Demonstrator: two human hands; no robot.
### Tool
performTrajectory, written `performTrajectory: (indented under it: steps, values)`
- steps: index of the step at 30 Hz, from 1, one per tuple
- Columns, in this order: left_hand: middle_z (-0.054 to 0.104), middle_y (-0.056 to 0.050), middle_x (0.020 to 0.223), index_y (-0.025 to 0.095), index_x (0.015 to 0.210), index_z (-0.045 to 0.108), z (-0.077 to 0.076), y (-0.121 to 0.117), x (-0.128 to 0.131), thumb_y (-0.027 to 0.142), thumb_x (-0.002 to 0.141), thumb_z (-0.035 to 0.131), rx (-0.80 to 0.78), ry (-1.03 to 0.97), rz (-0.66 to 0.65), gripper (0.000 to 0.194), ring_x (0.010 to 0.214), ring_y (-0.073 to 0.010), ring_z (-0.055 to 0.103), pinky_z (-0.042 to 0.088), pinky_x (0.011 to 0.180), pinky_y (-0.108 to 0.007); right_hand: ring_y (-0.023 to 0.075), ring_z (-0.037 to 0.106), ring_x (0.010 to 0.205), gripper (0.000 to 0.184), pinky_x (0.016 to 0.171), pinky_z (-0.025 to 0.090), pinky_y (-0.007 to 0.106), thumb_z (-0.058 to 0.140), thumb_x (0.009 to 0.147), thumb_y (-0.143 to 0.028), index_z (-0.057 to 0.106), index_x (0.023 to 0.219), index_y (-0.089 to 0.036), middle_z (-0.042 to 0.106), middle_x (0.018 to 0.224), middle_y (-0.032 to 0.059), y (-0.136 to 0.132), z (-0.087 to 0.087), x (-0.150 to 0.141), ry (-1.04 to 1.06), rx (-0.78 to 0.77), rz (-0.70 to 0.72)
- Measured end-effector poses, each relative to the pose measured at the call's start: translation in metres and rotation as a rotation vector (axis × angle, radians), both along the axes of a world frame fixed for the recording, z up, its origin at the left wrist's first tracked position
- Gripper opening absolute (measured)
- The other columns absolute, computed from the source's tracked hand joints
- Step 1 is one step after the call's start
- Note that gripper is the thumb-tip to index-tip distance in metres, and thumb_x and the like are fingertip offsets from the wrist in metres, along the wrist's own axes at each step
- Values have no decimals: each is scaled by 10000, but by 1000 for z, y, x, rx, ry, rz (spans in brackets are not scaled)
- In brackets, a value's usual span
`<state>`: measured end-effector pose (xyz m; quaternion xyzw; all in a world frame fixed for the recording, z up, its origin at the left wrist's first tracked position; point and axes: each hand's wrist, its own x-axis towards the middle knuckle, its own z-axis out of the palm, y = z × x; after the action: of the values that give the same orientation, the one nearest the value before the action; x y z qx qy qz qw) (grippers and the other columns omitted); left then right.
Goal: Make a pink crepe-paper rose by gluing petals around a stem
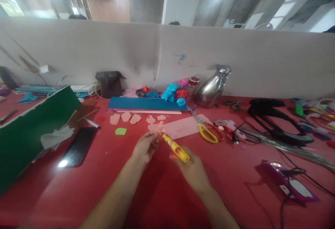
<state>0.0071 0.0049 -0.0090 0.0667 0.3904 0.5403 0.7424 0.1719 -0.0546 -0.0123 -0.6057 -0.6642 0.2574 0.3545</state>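
Left hand (144, 148): fingers bent, the tips pinched on the near edge of a pale pink piece (160, 128); blur hides the finer detail of the hold.
Right hand (195, 170): grasping a yellow tool (175, 147), with the palm behind its thick end.
Yellow tool: pen-shaped, slanting away to the left, its narrow tip right at the pink piece; whether the two touch, I cannot tell.
Pink piece: just beyond the left fingertips, between the hands, at the left end of a pink sheet (180, 128).
Pink cut-outs (135, 119): a loose row on the red table (110, 194), beyond the left hand and in front of a blue slab (141, 103).
Green scrap (120, 131): flat on the table, nearer than the cut-outs.
Scissors (208, 134): at the right end of the sheet, one handle loop yellow.
Paper flowers (170, 92): blue and red, bunched at the slab's right end.
Metal jug (211, 89): beyond the scissors, by the white partition (104, 47).
Phone (78, 148): well left of the hands, a bright glare at its near end, beside a green board (39, 135).
Purple device (293, 183): to the right, a black cord bunched over it.
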Motion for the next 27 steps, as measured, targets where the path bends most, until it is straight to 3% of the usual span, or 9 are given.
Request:
performTrajectory:
  steps: [6, 10, 15, 18, 21, 25, 27]
  values:
    - [517, 33, 578, 132, 705, 542, -3, 1, -2, 23, 674, 656, 12, -3, 15, 160, 448, -37, 495, 376, 390, -118, 203, 613, 770, 264, 651, 455, 280, 554, 789, -443, 572, 912, -210, 655, 897, 58, -2, 7, 7, -114, -35, 50]
    - [507, 31, 574, 133, 713, 533, -2, 2, -5, 21, 707, 626, -11, -49, 4, 146, 456, -37, 496, 374, 395, -110, 220, 625, 794, 263, 665, 460, 292, 539, 788, -417, 564, 959, -217, 650, 941, 78, -8, 8, 31, -234, -46, 40]
    - [523, 8, 598, 128, 718, 521, 2, 2, -6, 16, 767, 555, -41, -120, 2, 127, 456, -40, 488, 346, 374, -106, 234, 645, 776, 393, 608, 461, 307, 480, 781, -322, 479, 1163, -230, 621, 1063, 98, -16, -1, 86, -477, -104, -183]
    - [533, -4, 617, 119, 729, 528, 3, 2, -7, 15, 773, 549, -41, -161, -11, 115, 465, -40, 486, 334, 369, -105, 250, 637, 716, 404, 570, 452, 334, 448, 785, -329, 488, 1166, -202, 599, 1076, 131, -18, -13, 119, -648, -118, -299]
    - [543, -7, 637, 113, 751, 541, 3, 2, -8, 9, 763, 562, -21, -220, -32, 107, 481, -37, 483, 330, 376, -104, 297, 619, 795, 389, 625, 459, 395, 415, 795, -286, 526, 1151, -176, 596, 1039, 161, -21, -22, 138, -778, -87, -392]
    - [552, -10, 656, 111, 761, 558, 4, 1, -8, 20, 744, 594, 1, -283, -64, 100, 499, -35, 479, 327, 383, -105, 408, 520, 1027, 402, 793, 393, 559, 425, 753, -198, 580, 1118, -136, 554, 1134, 231, -23, -8, 123, -838, 113, -503]
    - [556, -10, 669, 114, 772, 565, 4, 0, -7, 25, 733, 611, 2, -301, -78, 107, 503, -34, 475, 323, 383, -105, 386, 505, 1067, 376, 864, 360, 560, 435, 763, -209, 599, 1098, -161, 540, 1199, 200, -17, 9, 96, -701, 225, -453]
